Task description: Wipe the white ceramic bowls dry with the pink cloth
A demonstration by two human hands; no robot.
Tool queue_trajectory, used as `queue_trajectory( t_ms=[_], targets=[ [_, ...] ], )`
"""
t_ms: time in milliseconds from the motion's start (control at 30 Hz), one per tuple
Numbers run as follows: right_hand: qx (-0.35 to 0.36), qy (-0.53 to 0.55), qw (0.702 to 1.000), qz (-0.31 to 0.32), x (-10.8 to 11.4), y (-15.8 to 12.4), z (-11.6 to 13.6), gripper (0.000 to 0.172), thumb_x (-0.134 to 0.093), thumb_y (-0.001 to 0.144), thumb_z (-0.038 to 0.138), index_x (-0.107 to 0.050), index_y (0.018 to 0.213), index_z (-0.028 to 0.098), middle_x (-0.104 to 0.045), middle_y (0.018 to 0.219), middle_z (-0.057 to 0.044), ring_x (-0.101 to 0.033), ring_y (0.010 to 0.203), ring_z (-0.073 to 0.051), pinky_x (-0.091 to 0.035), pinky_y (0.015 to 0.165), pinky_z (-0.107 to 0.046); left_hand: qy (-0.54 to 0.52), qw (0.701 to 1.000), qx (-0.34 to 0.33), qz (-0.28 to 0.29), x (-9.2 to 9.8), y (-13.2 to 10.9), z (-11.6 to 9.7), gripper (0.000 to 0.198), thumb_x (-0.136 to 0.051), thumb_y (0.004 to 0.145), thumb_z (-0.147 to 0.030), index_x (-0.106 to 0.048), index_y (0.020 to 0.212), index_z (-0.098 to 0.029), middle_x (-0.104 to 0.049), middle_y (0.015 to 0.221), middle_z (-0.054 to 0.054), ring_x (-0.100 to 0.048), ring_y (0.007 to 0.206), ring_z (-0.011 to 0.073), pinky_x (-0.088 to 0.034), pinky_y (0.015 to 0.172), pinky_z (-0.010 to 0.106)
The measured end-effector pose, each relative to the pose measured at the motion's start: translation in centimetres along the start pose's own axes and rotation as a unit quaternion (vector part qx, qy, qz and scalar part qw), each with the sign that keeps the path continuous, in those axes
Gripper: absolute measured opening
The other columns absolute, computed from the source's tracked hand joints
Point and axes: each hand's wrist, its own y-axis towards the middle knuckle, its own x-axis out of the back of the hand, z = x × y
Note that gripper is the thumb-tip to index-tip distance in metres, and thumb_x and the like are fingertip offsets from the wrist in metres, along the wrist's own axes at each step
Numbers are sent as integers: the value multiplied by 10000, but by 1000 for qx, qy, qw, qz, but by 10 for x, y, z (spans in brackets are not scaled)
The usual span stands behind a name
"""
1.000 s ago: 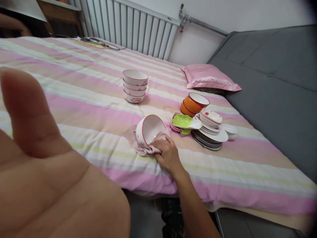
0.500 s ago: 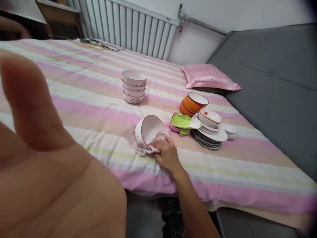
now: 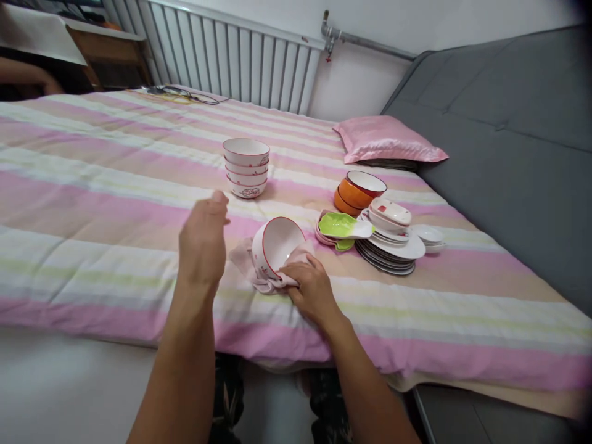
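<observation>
A white bowl [image 3: 264,250] with a red rim lies tilted on the striped bedspread, its opening toward the right. A pale pink cloth [image 3: 241,258] is bunched under and around its lower rim. My right hand [image 3: 311,285] grips the cloth at the bowl's right edge, fingers pressing it against the rim. To the left of the bowl, apart from it, my left hand [image 3: 203,237] is raised with nothing in it. Its fingers are partly hidden and slightly blurred. Behind stands a stack of several matching white bowls [image 3: 246,166].
Right of the bowl are a green leaf-shaped dish [image 3: 340,226], orange bowls [image 3: 354,196], a pile of plates [image 3: 386,264] and small white dishes [image 3: 430,237]. A pink pillow [image 3: 388,139] lies by the grey headboard [image 3: 499,135]. Cables [image 3: 185,95] lie at the far edge near the radiator [image 3: 231,55].
My left hand has moved from close in front of the camera, palm showing, out over the bed toward the bowl. My right hand, cloth and bowl stay almost the same.
</observation>
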Motion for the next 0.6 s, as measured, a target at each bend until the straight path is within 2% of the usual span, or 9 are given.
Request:
queue_trajectory(
  t_ms=[100,233,400,500,600],
  targets=[
    [-9,-2,1000,-2,-2,0,2,284,-553,792,104,-685,1008,232,-724,1038,-29,-625,1030,-189,-213,1097,-415,59,987,102,113,-8,5,17,692,-380,731,-784,-647,854,-158,-666,865,102,-613,792,245,-473,714,359],
    [-15,2,1000,-19,-4,2,8,207,-554,843,155,-688,977,235,-731,986,-28,-641,966,-180,-256,1064,-386,28,955,159,248,-17,-4,29,624,-463,705,-750,-636,745,-152,-664,722,84,-594,619,202,-453,564,292],
    [-36,-3,998,-43,-8,7,13,152,-539,878,205,-687,869,240,-730,876,-10,-645,846,-160,-323,1003,-339,-15,944,169,283,-22,-12,23,499,-572,711,-643,-601,818,-156,-624,686,33,-548,521,130,-404,464,212],
    [-47,-18,997,-57,-12,10,12,169,-520,866,185,-669,802,229,-713,786,-14,-627,766,-163,-353,983,-323,-14,929,174,326,-26,-15,22,453,-682,648,-567,-567,821,-164,-589,659,4,-493,464,103,-370,410,201],
    [-59,-37,995,-78,-16,12,9,147,-522,821,166,-651,771,215,-677,711,-32,-603,737,-193,-403,915,-323,5,938,159,307,-35,-20,23,420,-756,574,-500,-526,701,-173,-482,530,-40,-410,414,80,-292,378,190]
  ],
)
